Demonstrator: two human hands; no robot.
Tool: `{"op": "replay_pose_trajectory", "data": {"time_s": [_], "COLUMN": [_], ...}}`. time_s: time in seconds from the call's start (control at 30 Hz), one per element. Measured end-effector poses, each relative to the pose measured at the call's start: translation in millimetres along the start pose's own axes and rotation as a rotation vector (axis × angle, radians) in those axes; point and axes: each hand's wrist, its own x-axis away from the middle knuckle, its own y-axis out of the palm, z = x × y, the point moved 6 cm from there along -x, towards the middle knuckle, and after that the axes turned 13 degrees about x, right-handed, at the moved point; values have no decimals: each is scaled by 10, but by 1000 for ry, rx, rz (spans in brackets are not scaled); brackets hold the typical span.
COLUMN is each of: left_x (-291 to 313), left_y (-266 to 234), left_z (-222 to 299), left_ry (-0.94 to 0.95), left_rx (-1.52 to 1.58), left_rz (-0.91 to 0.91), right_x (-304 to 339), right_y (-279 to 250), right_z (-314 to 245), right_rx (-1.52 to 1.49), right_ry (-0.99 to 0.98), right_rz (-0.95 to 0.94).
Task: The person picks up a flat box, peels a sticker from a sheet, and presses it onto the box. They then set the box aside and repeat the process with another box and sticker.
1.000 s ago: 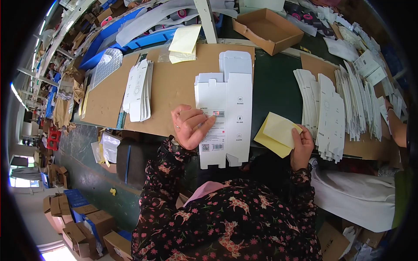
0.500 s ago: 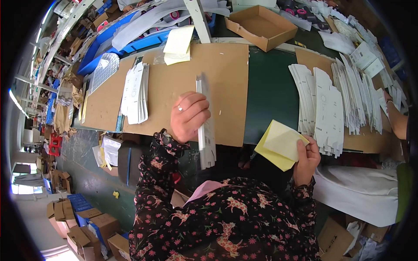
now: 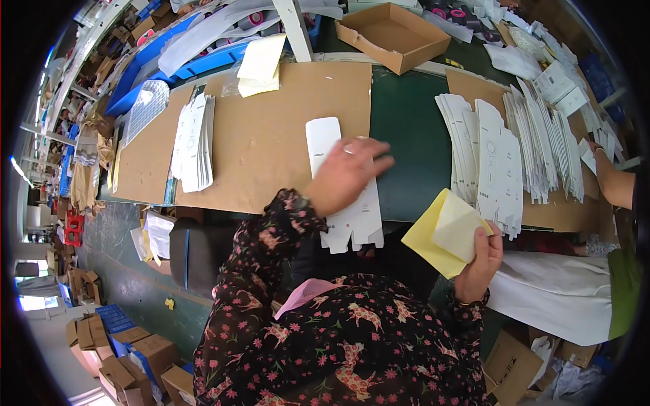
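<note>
A short stack of white flat-folded cartons (image 3: 354,220) lies on the brown cardboard sheet (image 3: 264,142), its notched ends sticking out over the table's near edge. My left hand (image 3: 347,172) is over the middle of this stack with fingers spread, hiding part of it. Whether the palm touches the top carton, I cannot tell. In my right hand (image 3: 479,264) a few yellow paper sheets (image 3: 430,227), one paler on top, are pinched by their right edge in front of the table. To the right stand leaning rows of similar flat cartons (image 3: 500,159).
Another stack of flat cartons (image 3: 194,142) lies at the left. Pale yellow sheets (image 3: 261,61) rest at the back, near a white post (image 3: 292,30). An open brown box (image 3: 393,37) and blue trays (image 3: 203,64) stand behind. A co-worker's arm (image 3: 615,177) reaches in at the right.
The carton stack, held on edge by my left hand before, now lies flat on the cardboard. My left hand has let go and moved right, fingers spreading. The right hand keeps the yellow sheets.
</note>
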Motion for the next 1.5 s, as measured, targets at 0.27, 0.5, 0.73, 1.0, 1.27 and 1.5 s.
{"op": "replay_pose_trajectory", "data": {"time_s": [0.27,0.5,0.73,1.0,1.27,1.5], "left_x": [1089,1103,1071,949,762,694], "left_y": [-372,26,345,78,195,192], "left_z": [-329,-24,-128,97,398,450], "left_ry": [-841,-748,-704,-725,-582,-661], "left_rx": [263,462,1041,583,104,63], "left_rz": [303,405,667,347,123,99], "right_x": [-50,-229,-415,-353,-294,-336], "right_y": [290,941,948,655,951,1156], "right_z": [445,777,762,704,694,635], "right_rx": [-267,-141,-277,-438,-469,-790], "right_ry": [255,263,313,380,443,517], "right_rz": [-250,-458,-441,-394,-465,-565]}}
